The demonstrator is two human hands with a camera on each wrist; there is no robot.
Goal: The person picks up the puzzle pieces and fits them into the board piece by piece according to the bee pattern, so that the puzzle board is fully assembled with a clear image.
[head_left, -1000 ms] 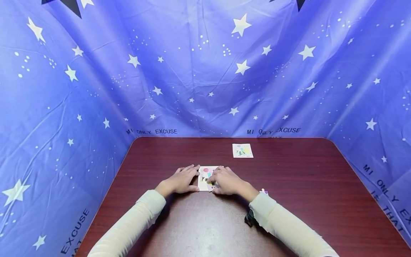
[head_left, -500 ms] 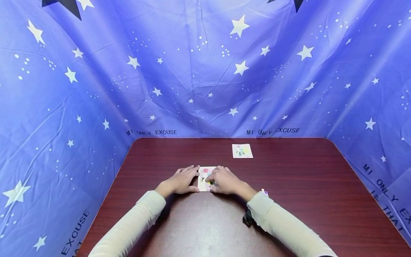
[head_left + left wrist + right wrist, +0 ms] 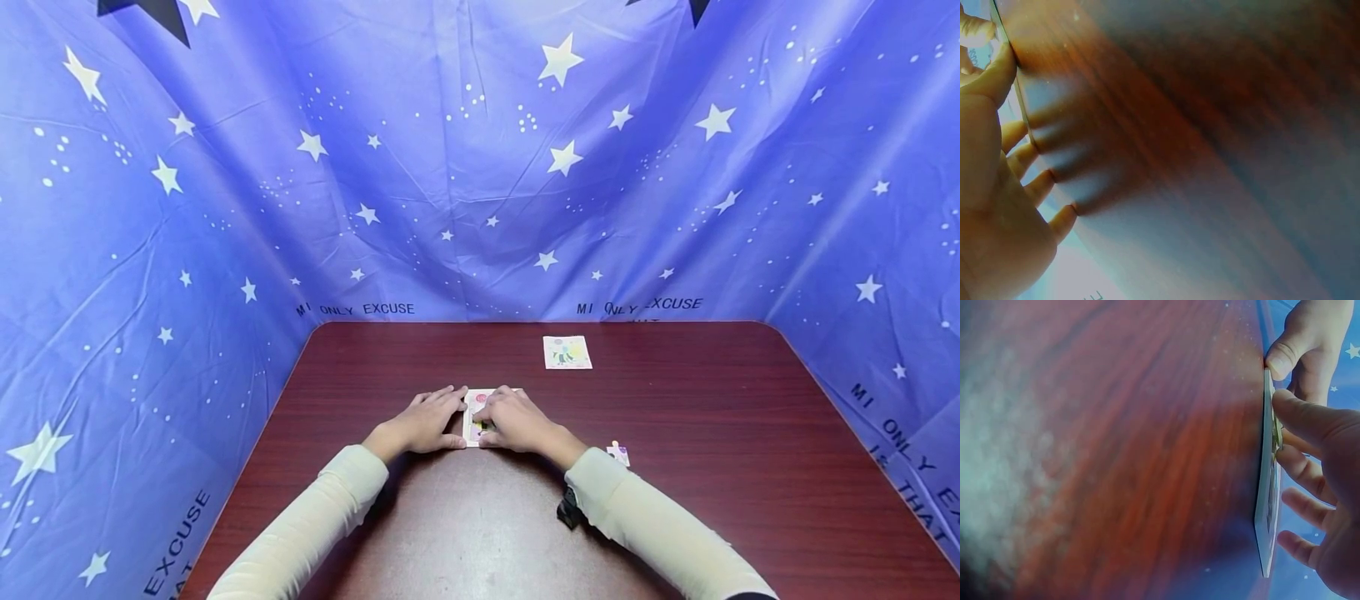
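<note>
A small picture card (image 3: 474, 414) lies flat on the dark red table (image 3: 712, 433), seen edge-on as the card (image 3: 1266, 512) in the right wrist view. My left hand (image 3: 422, 423) lies flat beside it, with straight fingers (image 3: 1035, 187) and the thumb (image 3: 1300, 347) touching the card's left edge. My right hand (image 3: 516, 421) covers most of the card. Its thumb (image 3: 1304, 415) and bent index finger meet on a small yellow-green piece (image 3: 1277, 434) on the card's face. The rest of the card's picture is hidden under the hand.
A second picture card (image 3: 567, 352) lies farther back, right of centre. A tiny white and purple scrap (image 3: 618, 453) sits by my right sleeve (image 3: 645, 525). Blue star-print cloth (image 3: 480, 167) walls the table on the left, back and right.
My right hand and forearm have slid a little to the left over the card, uncovering more of the scrap by the sleeve. The left hand has stayed put.
</note>
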